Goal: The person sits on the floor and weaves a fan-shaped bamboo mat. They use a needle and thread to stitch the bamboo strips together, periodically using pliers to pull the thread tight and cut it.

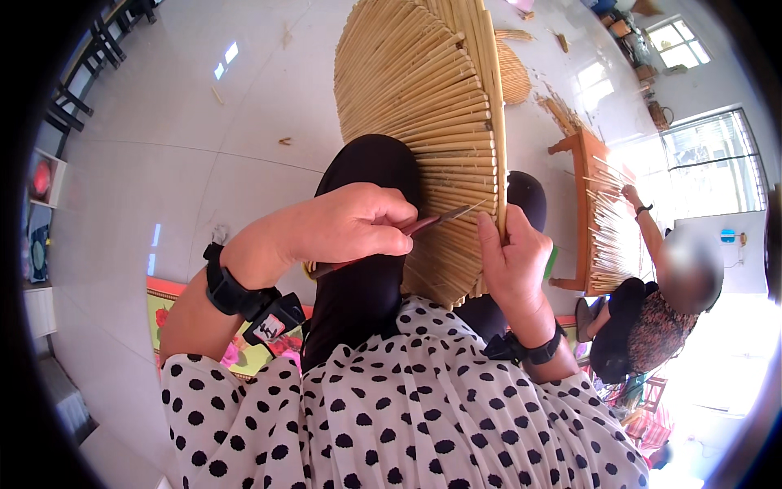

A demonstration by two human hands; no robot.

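Across my lap stands a large round panel [399, 77] of straw-coloured stalks laid side by side, with a pale strip [494, 106] running along its right edge. My left hand [358, 220] is closed around a slim tool [423, 223] with a red handle and a dark, pointed metal tip. That tip lies across the stalk ends, close to the edge strip. My right hand [517, 248] pinches the lower part of that edge, thumb on the near side. Its other fingers are partly hidden behind the strip.
A wooden bench [582, 220] at the right carries many thin stalks, where another person [652, 326] sits working. More stalks [562, 112] and a smaller round stalk piece [513, 73] lie on the tiled floor. A flowered mat [163, 306] is beneath me. Dark stools [102, 41] line the far left.
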